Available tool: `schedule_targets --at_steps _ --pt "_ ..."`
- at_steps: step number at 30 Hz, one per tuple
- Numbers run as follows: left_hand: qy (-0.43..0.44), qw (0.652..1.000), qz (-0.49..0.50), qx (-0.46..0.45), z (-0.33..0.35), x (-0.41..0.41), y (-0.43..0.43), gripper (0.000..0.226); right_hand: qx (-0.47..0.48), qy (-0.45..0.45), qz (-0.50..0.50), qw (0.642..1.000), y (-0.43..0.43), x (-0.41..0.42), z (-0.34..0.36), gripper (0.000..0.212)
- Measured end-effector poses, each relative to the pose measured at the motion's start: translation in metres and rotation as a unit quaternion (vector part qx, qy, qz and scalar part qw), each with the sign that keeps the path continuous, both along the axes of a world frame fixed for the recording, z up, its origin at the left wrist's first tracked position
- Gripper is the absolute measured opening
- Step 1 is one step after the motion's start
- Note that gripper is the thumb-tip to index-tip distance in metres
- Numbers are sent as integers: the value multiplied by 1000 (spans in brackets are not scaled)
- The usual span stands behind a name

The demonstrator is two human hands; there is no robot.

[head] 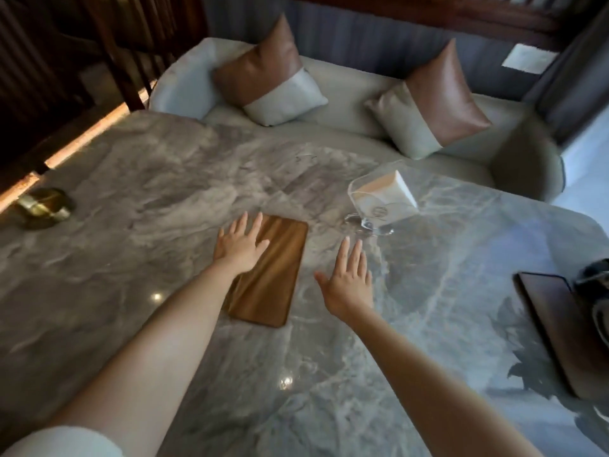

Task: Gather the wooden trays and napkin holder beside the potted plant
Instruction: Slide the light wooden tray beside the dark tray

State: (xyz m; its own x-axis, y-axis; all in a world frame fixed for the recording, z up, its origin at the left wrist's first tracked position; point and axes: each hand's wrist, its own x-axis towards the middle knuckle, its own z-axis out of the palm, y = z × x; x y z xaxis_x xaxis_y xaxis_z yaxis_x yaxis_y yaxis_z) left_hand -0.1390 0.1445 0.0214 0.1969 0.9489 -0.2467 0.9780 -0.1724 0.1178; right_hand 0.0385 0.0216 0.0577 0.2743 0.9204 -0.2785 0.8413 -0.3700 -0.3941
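Now the left hand (242,250) is pressing flat, fingers spread, on the wooden tray (273,275), and sliding it toward three o'clock is looking wisest, while the right hand (349,285) is hovering open, gripping nothing.

A brown wooden tray (268,272), oblong with rounded corners, lies flat on the grey marble desk (131,199). Just beyond it to the right stands a clear napkin holder (379,201) (white napkins inside, tilted). A darker wooden tray (557,321) lies at the right edge.
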Motion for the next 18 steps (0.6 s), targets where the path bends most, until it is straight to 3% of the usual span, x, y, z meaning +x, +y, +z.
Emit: schedule_targets --at_steps 6,12,18 --pt "19 999 12 -47 -6 -21 38 61 -68 47 -10 997 1 -51 -19 76" --pt "21 997 -43 -61 -14 -7 74 57 -152 159 -139 966 1 -61 -36 66" --pt "10 993 -56 -99 -27 11 97 57 -202 321 -306 873 -4 -63 -48 37"
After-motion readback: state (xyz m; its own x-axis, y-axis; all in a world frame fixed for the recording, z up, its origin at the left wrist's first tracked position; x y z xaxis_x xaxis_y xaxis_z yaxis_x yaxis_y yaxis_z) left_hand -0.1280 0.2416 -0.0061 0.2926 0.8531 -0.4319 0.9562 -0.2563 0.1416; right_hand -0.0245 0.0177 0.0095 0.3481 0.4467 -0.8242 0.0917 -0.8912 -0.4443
